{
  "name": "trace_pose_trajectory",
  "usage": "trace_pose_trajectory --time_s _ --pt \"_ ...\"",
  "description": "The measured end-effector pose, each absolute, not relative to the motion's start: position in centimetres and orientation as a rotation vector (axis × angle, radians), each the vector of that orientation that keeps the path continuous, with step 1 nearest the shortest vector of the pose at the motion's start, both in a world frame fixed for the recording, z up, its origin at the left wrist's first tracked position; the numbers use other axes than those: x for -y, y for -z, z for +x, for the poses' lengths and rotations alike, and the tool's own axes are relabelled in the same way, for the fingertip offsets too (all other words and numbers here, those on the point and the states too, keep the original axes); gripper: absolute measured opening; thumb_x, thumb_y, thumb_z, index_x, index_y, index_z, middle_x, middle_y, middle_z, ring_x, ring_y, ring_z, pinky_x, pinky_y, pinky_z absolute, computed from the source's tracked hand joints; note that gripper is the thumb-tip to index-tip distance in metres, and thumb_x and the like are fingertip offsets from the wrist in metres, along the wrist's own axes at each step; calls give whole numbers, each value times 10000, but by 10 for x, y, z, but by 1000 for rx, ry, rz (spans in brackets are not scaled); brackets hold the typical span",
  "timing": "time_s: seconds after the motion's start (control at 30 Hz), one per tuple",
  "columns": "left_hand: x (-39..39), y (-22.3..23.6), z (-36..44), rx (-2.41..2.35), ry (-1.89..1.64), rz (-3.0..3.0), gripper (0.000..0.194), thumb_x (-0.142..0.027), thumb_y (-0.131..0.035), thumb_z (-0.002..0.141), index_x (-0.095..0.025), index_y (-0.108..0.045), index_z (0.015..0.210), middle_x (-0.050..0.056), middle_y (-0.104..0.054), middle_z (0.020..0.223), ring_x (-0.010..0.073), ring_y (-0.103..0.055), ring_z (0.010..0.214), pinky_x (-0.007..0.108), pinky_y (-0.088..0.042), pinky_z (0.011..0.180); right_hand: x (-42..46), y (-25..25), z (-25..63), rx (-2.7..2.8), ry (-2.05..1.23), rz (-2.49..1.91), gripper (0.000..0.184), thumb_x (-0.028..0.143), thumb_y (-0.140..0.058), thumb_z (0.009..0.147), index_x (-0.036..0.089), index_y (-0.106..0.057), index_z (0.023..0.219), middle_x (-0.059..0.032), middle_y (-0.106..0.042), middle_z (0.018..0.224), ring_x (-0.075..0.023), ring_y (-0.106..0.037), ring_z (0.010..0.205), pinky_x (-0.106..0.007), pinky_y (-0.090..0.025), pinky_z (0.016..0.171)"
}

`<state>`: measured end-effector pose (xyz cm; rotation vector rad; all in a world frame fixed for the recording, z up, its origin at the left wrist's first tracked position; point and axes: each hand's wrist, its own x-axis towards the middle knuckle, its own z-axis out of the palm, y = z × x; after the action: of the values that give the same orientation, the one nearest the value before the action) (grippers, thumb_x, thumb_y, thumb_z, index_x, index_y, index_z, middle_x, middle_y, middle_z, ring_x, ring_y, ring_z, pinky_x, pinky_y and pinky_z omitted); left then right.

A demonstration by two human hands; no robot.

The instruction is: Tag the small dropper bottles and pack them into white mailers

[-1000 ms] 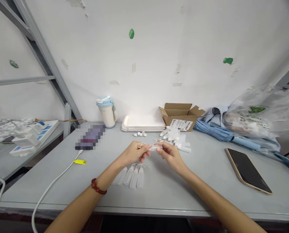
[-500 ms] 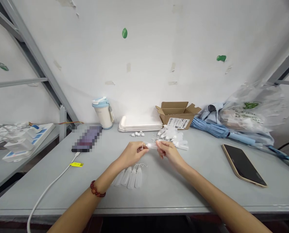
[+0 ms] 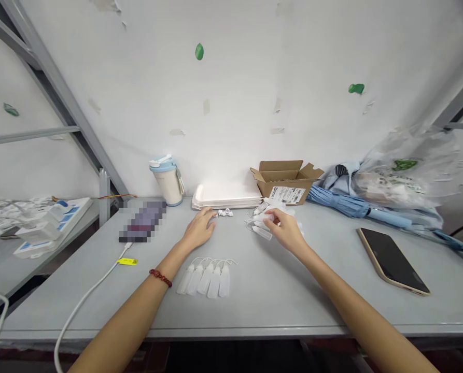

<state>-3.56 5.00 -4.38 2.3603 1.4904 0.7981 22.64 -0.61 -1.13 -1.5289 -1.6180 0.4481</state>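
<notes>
The left hand [image 3: 198, 228] and the right hand [image 3: 286, 228] have been drawn apart since half a second ago, when a small capped tube was held between them.

The grey table [image 3: 312, 305] is spanned by both bare forearms, reached forward from the near edge. At the back, a white tray stack [image 3: 231, 197] is set beside an opened cardboard box [image 3: 270, 188]. The left hand is laid palm down, open and unclosed on anything, its fingers extended forward; whether the tabletop is touched cannot be told. The right hand is held over the pile of tubes [image 3: 261, 233] in front of the box, its fingers bent inward and its thumb and index brought near each other; whether a tube is gripped cannot be told. Five tubes are lined up as a row of tubes [image 3: 205, 280] nearer the table's edge, their thin strings curled at the far ends. A beaded bracelet [image 3: 160, 277] is worn on the left wrist. White caps [image 3: 225, 212] are grouped just beside the left fingertips.
</notes>
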Motion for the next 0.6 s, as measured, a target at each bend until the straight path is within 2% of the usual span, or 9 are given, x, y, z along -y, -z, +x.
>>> trace_pose_trajectory --time_s 0.17,0.33,0.6 --pt "-52 46 -36 -1477 -744 2429 347 -169 -460 801 -176 -594 1121 81 -526 1269 260 -477 1153 413 -388 981 4 16 228 1687 -276 -1637 267 267 -490 729 151 -625 927 -30 -596 671 -180 -528 636 -277 -364 602" --pt "-53 47 -37 -1485 -714 2445 345 -179 -447 813 -175 -594 1126 84 -551 1239 258 -517 1101 421 -417 947 1 21 232 1710 -183 -1695 263 243 -489 742 135 -602 954 -68 -626 790 -195 -551 710 -285 -374 627" --pt "-49 44 -36 -1450 -707 2470 361 -164 -438 810 -191 -595 1135 58 -511 1309 239 -559 1059 383 -455 900 -7 35 237 1740 -112 -1671 172 182 -525 700 154 -576 862 -98 -603 903 -230 -529 845 -334 -400 718"
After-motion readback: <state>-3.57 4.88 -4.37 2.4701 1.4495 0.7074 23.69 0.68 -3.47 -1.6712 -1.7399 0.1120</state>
